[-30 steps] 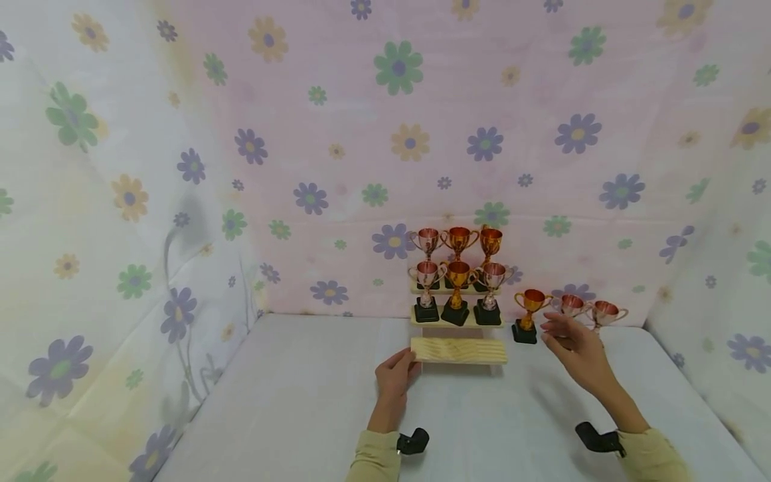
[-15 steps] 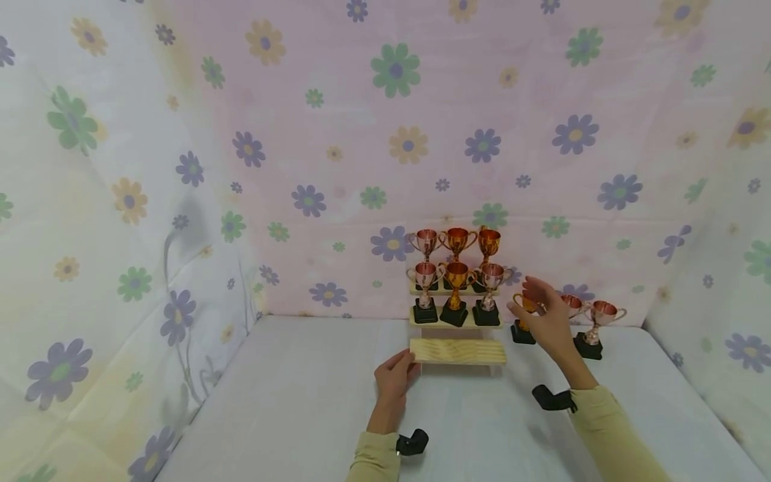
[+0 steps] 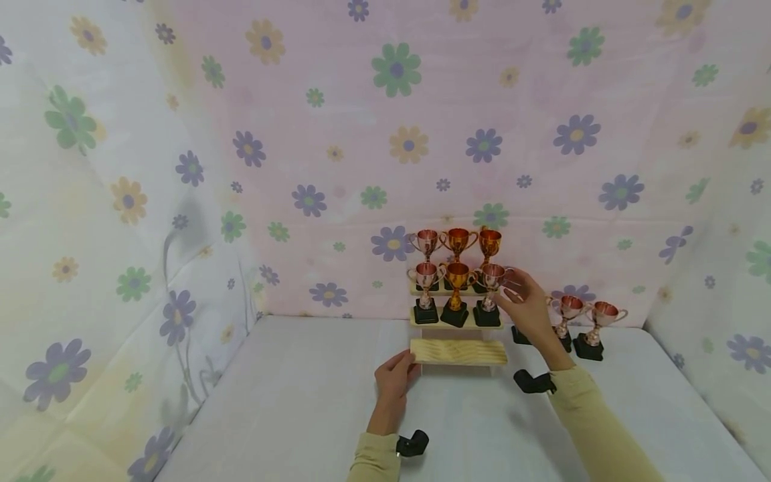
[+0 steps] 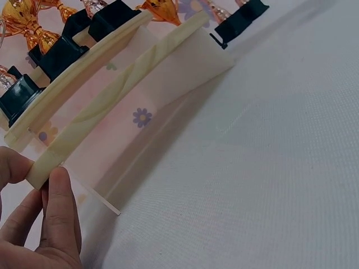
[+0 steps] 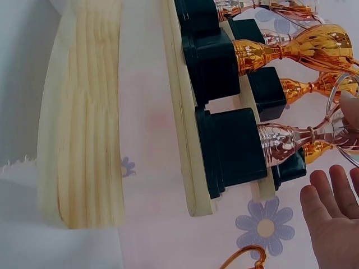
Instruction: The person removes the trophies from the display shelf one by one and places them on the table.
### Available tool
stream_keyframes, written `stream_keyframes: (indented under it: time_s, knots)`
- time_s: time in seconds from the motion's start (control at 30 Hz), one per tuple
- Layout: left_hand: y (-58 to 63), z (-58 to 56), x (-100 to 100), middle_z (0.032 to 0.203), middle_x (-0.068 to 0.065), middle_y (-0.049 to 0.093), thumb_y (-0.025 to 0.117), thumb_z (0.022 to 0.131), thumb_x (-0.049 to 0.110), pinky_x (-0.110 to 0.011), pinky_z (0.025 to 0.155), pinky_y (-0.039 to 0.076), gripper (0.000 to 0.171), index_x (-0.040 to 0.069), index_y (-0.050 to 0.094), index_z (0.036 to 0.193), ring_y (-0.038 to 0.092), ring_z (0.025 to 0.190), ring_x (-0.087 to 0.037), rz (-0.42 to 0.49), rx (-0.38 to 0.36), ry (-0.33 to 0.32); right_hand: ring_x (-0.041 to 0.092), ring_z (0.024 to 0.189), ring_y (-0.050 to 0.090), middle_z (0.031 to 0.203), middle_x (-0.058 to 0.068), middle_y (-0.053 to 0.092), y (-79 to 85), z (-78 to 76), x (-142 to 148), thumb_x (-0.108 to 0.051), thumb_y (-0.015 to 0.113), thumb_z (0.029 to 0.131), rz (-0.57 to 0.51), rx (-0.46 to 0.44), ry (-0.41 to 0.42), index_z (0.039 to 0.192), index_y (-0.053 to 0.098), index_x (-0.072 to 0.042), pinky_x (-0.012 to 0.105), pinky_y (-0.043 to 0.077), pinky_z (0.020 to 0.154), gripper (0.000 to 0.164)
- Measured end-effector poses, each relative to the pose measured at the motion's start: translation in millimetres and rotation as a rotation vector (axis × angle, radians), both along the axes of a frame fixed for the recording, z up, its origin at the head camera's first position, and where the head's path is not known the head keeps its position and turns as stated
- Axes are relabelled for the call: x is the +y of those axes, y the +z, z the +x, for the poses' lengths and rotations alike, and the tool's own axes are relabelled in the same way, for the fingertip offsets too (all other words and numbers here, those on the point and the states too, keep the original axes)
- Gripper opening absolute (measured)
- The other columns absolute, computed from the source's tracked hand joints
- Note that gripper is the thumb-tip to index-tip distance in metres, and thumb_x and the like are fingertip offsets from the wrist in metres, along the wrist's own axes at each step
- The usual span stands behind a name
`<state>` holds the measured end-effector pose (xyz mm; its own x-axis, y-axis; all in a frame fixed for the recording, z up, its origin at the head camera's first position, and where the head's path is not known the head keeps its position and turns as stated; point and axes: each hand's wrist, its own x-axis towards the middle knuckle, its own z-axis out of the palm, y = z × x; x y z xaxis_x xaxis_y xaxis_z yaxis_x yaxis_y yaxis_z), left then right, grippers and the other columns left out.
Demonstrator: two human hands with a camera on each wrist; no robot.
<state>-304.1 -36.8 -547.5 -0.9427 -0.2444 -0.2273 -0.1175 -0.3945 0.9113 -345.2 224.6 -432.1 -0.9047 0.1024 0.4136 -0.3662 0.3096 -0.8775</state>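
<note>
My left hand (image 3: pixel 393 381) pinches the left end of the lowest board (image 3: pixel 460 351) of a stepped wooden display stand, thumb above and fingers below in the left wrist view. At the right end of the middle step (image 5: pixel 188 140) stands a rose-coloured trophy cup (image 3: pixel 488 304) on a black base. My right hand (image 3: pixel 530 311) is at its right handle. In the right wrist view the thumb (image 5: pixel 351 107) overlaps the cup, while the fingers (image 5: pixel 321 204) are extended and spread below it. A gold trophy (image 3: pixel 456 294) and another rose trophy (image 3: pixel 425 294) share that step.
Three more trophies line the top step, among them a gold one (image 3: pixel 458 239). On the white table (image 3: pixel 289 402), right of the stand, rose trophies (image 3: pixel 593 335) stand beside another black base (image 3: pixel 521 335), mostly hidden by my right hand. A flowered cloth (image 3: pixel 337 120) hangs behind.
My right hand has moved left from the trophies on the table, past the gold one, to the rose trophy on the middle step. My left hand has stayed on the board.
</note>
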Motion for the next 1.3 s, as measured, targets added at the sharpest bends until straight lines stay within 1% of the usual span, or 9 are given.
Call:
stream_keyframes:
  time_s: [0.17,0.23,0.4,0.53,0.67,0.77,0.9,1.13,1.3]
  knots:
    - [-2.0,-0.9,0,0.108,-0.022,0.070,0.069,0.092,0.002,-0.029,0.081,0.063,0.036,-0.016,0.063,0.122,0.069,0.086,-0.015,0.005,0.004,0.000,0.040,0.127,0.054,0.134,0.026,0.055,5.7,2.4,-7,-0.007,0.076,0.091,0.010,0.000,0.016,0.143,0.047,0.004,0.051,0.044,0.111,0.060]
    - [-2.6,-1.4,0,0.109,-0.022,0.070,0.069,0.092,0.001,-0.029,0.081,0.063,0.035,-0.017,0.063,0.122,0.069,0.086,-0.015,0.006,0.003,0.002,0.034,0.124,0.057,0.131,0.023,0.057,3.6,0.4,-7,-0.009,0.076,0.091,0.024,0.015,0.014,0.142,0.049,0.002,0.048,0.046,0.109,0.058]
    - [-2.8,-2.5,0,0.111,-0.024,0.070,0.070,0.092,0.002,-0.028,0.080,0.063,0.035,-0.016,0.063,0.122,0.070,0.088,-0.016,-0.001,0.000,0.000,0.009,0.113,0.057,0.126,0.014,0.060,-6.5,-8.9,-6,-0.015,0.077,0.092,0.019,0.065,0.001,0.140,0.053,-0.003,0.022,0.052,0.101,0.055]
    - [-3.1,-3.2,-1,0.111,-0.025,0.069,0.069,0.092,0.003,-0.027,0.080,0.063,0.035,-0.016,0.063,0.122,0.070,0.088,-0.017,-0.008,0.004,-0.004,0.002,0.109,0.058,0.123,0.008,0.059,-8.1,-9.5,-9,-0.014,0.077,0.092,-0.037,0.081,0.001,0.137,0.054,-0.002,0.010,0.050,0.094,0.052]
    - [-3.2,-3.5,-1,0.112,-0.024,0.069,0.070,0.092,0.003,-0.027,0.081,0.062,0.035,-0.015,0.064,0.122,0.070,0.089,-0.017,0.000,-0.002,-0.005,0.003,0.108,0.059,0.121,0.003,0.058,-8.9,-9.7,-11,-0.008,0.077,0.091,-0.117,0.091,0.005,0.135,0.055,0.002,0.009,0.051,0.091,0.050]
    - [-2.9,-3.0,-1,0.112,-0.024,0.069,0.070,0.092,0.003,-0.027,0.081,0.062,0.035,-0.015,0.064,0.121,0.070,0.089,-0.017,0.004,-0.003,-0.004,0.004,0.107,0.060,0.122,0.004,0.058,-8.9,-9.7,-13,-0.004,0.077,0.090,-0.152,0.098,0.008,0.134,0.056,0.004,0.009,0.052,0.089,0.050]
    - [-4.1,-3.0,-1,0.111,-0.023,0.069,0.070,0.092,0.003,-0.028,0.081,0.063,0.035,-0.015,0.064,0.122,0.070,0.088,-0.016,0.004,0.000,-0.008,0.004,0.106,0.060,0.122,0.008,0.057,-7.9,-10.1,-14,-0.004,0.077,0.089,-0.171,0.088,0.008,0.132,0.056,0.005,0.009,0.053,0.088,0.048]
    - [-8.4,-4.0,-1,0.108,-0.022,0.070,0.068,0.093,0.002,-0.033,0.084,0.063,0.035,-0.017,0.062,0.122,0.069,0.086,-0.015,0.001,0.012,-0.019,0.002,0.103,0.060,0.117,-0.002,0.056,-8.8,-11.9,-14,0.000,0.075,0.090,-0.211,0.071,0.005,0.128,0.054,0.009,0.009,0.054,0.086,0.045]
    - [-8.2,-4.3,-1,0.110,-0.022,0.069,0.069,0.093,0.003,-0.030,0.083,0.063,0.035,-0.015,0.063,0.123,0.069,0.087,-0.015,0.003,0.003,-0.015,0.003,0.101,0.061,0.114,-0.004,0.057,-9.6,-11.0,-14,-0.002,0.076,0.089,-0.198,0.078,-0.029,0.129,0.055,0.006,0.009,0.054,0.084,0.046]
